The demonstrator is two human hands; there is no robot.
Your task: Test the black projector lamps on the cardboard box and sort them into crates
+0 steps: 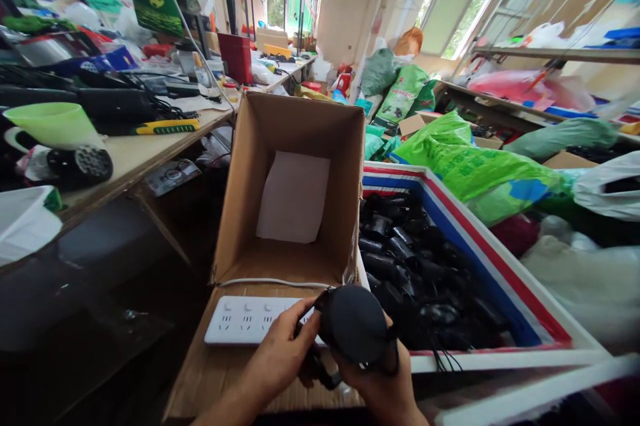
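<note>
The red, white and blue woven sack (500,266) on the right is the largest thing here, and it stands open, full of black adapters (415,279) heaped with their thin cords. Just beside it on the left, the cardboard box (280,146) lies open toward the camera, with one white sheet (295,196) against its inner wall and nothing else to see inside. On the box's front flap rests a white power strip (250,319), whose white cord runs along the fold behind it. Smaller, and nearest to the camera, is the round black device (356,325), which is held above the flap, at the right end of the strip. The right hand (385,389) cups it from below, fingers wrapped on its lower rim, while the left hand (285,353) pinches at its left edge, where a black cord or plug seems to hang (this part is blurred, I cannot tell exactly). I judge the device to be light, stiff and smooth, therefore a little slippery; the best grip is around the rim of the body, not on the cord, which would bend and could pull loose.
</note>
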